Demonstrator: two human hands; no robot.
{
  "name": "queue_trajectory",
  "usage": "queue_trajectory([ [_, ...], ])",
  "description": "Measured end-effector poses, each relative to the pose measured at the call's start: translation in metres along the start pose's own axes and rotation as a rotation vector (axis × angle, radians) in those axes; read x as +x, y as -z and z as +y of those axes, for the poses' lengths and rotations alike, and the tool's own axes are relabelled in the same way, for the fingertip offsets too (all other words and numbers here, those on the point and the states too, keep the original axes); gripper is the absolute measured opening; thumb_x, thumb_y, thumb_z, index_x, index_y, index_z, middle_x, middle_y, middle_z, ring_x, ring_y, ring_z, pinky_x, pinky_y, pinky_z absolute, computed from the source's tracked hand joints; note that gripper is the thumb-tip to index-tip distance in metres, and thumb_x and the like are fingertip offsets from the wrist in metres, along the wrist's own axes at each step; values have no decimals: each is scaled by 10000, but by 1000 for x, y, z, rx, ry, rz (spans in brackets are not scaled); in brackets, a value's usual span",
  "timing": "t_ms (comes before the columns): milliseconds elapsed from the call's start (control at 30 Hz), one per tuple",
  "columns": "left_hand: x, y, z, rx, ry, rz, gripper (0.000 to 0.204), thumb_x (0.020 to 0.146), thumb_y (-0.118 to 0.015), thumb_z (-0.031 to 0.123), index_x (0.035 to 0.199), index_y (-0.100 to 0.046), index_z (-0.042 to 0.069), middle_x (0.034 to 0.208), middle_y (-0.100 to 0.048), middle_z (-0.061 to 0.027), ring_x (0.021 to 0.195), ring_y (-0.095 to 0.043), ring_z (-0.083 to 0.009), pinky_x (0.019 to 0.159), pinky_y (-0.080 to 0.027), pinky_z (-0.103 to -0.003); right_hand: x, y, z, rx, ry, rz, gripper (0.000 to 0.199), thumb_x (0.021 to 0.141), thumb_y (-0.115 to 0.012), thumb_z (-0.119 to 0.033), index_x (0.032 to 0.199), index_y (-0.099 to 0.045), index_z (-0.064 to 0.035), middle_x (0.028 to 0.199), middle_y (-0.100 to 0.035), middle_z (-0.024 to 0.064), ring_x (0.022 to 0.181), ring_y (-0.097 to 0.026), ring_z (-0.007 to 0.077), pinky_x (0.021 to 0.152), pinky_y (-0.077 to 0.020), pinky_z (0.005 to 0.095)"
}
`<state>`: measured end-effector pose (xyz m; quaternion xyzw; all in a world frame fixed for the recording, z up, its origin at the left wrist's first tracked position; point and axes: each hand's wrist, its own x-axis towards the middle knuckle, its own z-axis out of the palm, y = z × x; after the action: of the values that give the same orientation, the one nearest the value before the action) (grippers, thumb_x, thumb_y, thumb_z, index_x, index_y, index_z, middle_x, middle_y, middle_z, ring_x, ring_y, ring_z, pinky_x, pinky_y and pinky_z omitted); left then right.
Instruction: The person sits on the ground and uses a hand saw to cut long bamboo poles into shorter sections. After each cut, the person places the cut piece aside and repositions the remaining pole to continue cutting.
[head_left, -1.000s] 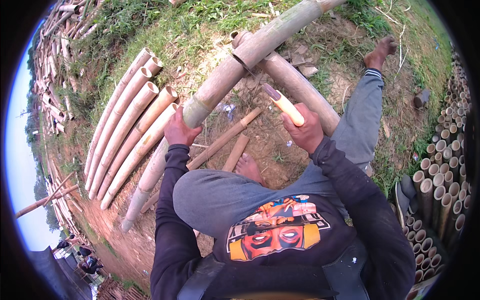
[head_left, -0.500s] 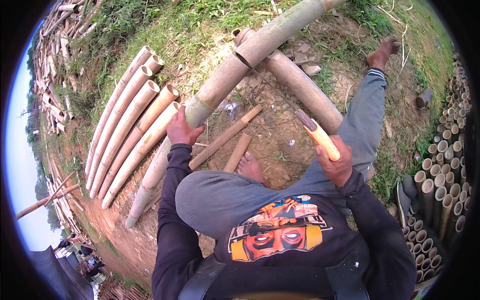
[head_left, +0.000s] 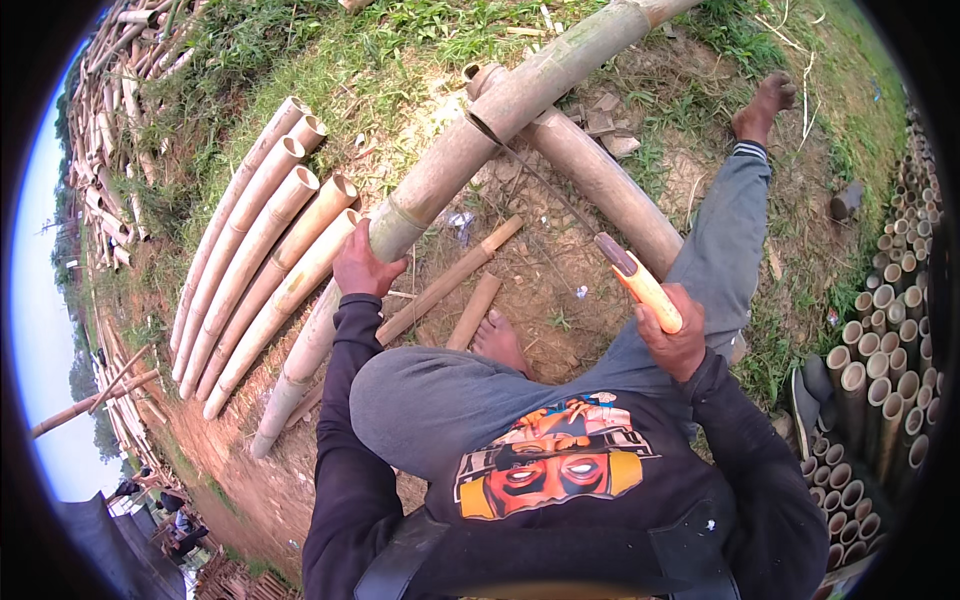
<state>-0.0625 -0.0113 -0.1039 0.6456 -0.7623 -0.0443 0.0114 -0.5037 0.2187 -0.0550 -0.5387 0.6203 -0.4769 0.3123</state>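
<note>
A long, thick bamboo pole [head_left: 430, 185] runs slantwise across the ground, from near left to far right. My left hand [head_left: 367, 262] grips it near a joint, fingers wrapped over its top. In my right hand [head_left: 672, 330] is the orange handle of a handsaw [head_left: 648, 290]. The saw's thin blade reaches up and left into a dark cut in the pole, beyond my left hand. Under the pole, close to the cut, lies a second thick bamboo piece [head_left: 605, 180], crossing it. How deep the blade sits is hidden by the pole.
Several cut bamboo lengths [head_left: 265, 250] lie side by side at left. Two short wooden strips [head_left: 455, 280] rest near my bare foot [head_left: 500, 340]. Stacked bamboo tubes [head_left: 885, 350] stand at right, beside dark footwear [head_left: 805, 410]. More bamboo [head_left: 120, 110] is heaped at far left.
The saw and my right hand have shifted slightly down and to the right. The cut in the pole appears a little wider. My left hand keeps its grip.
</note>
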Motion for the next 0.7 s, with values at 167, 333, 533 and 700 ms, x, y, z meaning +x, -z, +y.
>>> queue_trajectory([
  [167, 0, 4, 3, -18, 5, 7, 995, 627, -944, 433, 1470, -546, 84, 1299, -701, -192, 1172, -692, -374, 997, -563, -474, 121, -103, 30, 31, 58, 79, 217, 967, -806, -218, 1010, -678, -48, 730, -699, 129, 644, -712, 278, 610, -553, 384],
  [333, 0, 9, 6, 22, 8, -8, 1006, 618, -947, 436, 1470, -544, 85, 1298, -703, -200, 1178, -695, -375, 991, -568, -474, 111, -95, 30, 100, -14, 41, 231, 976, -797, -243, 1011, -678, -47, 741, -694, 151, 629, -703, 294, 597, -543, 396],
  [533, 0, 3, 3, 10, 35, -26, 1008, 621, -945, 438, 1478, -543, 91, 1292, -708, -202, 1168, -702, -383, 986, -571, -481, 35, -40, 12, -4, 44, 22, 209, 958, -804, -189, 1035, -695, -28, 809, -730, 143, 710, -755, 271, 653, -580, 375],
  [700, 0, 7, 6, 0, 19, 1, 1002, 624, -950, 419, 1484, -545, 103, 1299, -707, -198, 1178, -698, -383, 991, -570, -487, 149, -122, 15, 87, 56, 68, 258, 981, -787, -287, 991, -668, -58, 753, -699, 162, 682, -725, 326, 619, -562, 407],
])
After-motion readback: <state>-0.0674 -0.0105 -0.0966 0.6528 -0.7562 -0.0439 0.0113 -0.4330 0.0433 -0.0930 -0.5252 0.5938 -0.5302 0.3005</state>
